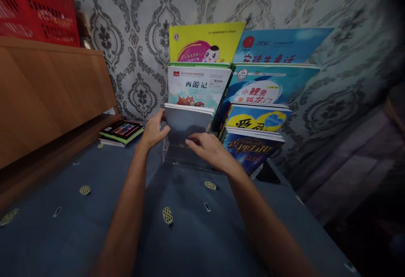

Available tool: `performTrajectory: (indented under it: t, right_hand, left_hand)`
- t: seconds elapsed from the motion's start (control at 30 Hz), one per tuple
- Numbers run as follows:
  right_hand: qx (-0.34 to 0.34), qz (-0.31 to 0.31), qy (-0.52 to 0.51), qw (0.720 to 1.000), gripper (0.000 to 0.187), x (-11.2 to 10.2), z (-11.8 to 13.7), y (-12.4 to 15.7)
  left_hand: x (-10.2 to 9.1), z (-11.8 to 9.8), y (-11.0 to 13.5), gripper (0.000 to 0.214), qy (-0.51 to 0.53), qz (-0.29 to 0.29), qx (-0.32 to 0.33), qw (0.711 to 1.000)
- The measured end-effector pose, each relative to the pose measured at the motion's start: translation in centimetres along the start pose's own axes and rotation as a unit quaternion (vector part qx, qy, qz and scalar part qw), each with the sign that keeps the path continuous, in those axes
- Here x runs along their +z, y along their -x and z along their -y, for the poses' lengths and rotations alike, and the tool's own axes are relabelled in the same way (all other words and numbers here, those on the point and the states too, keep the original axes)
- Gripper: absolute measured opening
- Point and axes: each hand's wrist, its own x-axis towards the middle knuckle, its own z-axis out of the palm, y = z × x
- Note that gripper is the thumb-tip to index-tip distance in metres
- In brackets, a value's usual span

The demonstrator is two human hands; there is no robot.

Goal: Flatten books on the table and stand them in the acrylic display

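The gray book (pixel 186 120) stands at the front of the left-hand row, its lower part in what looks like a clear stand (pixel 180 153). Your left hand (pixel 154 128) is at its upper left edge, thumb toward the cover and fingers by the edge, seemingly pinching it. Your right hand (pixel 210 148) touches the lower right of the cover with thumb and fingers a little apart and loosely bent; you may be gripping or merely steadying it there, and I cannot tell which.

To handle it well, keep the two sides level, let the left hand guide the top edge and the right hand steady the lower part, and press gently, since the stand could slide on the tablecloth (pixel 110 209).

Close behind stands the white book (pixel 199 85), with a yellow-green book (pixel 205 36) at the back, so a push rearward could tilt them. Just beside your right hand, the dark blue book (pixel 253 150) fronts the other row; mind your knuckles against it. A black object (pixel 268 172) lies beyond that. On your left, a small stack of books (pixel 122 131) lies near the wooden cabinet (pixel 53 99), which bears a red basket (pixel 41 11).
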Motion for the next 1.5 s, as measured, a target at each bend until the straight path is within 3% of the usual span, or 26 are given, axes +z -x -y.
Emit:
performTrajectory:
  t: [0.1,0.2,0.27,0.33,0.47,0.57,0.63,0.77,1.13,1.5]
  right_hand:
    - [-0.001,0.011,0.007,1.0,0.031,-0.2,0.2,0.2]
    - [-0.009,0.054,0.006,0.998,0.033,-0.3,0.9,0.4]
    - [-0.021,0.091,0.019,0.995,0.033,0.1,1.7,0.6]
    - [-0.04,0.125,0.041,0.99,0.033,1.3,2.7,0.9]
    - [-0.078,0.183,0.057,0.978,0.031,6.0,5.1,1.7]
    - [-0.096,0.183,0.03,0.978,0.03,10.1,6.4,2.6]
    - [-0.09,0.148,0.026,0.985,0.027,12.4,6.6,3.1]
    - [-0.109,0.104,-0.006,0.989,0.023,14.6,6.2,3.5]
    - [-0.112,0.088,-0.035,0.989,0.024,14.5,5.6,3.4]
    - [-0.1,0.099,-0.056,0.988,0.021,14.4,5.5,3.2]
  left_hand:
    - [-0.3,1.3,0.1,0.052,0.051,-0.012,-0.008,0.999]
    - [-0.9,3.4,0.7,0.045,0.002,-0.045,-0.117,0.992]
    - [-1.3,5.0,1.5,0.039,-0.141,-0.053,-0.236,0.96]
    - [-1.5,6.4,2.8,0.035,-0.27,-0.046,-0.326,0.905]
    - [-1.3,8.3,5.9,0.041,-0.334,-0.038,-0.376,0.863]
    - [-1.1,9.1,7.5,0.044,-0.363,-0.019,-0.389,0.846]
    - [-1.2,9.5,8.1,0.045,-0.38,0.0,-0.394,0.837]
    - [-2.2,10.4,7.8,0.042,-0.416,0.051,-0.383,0.823]
    - [-6.1,13.4,4.1,0.04,-0.483,0.258,-0.299,0.782]
    - [-7.1,15.0,2.7,0.04,-0.51,0.337,-0.254,0.75]
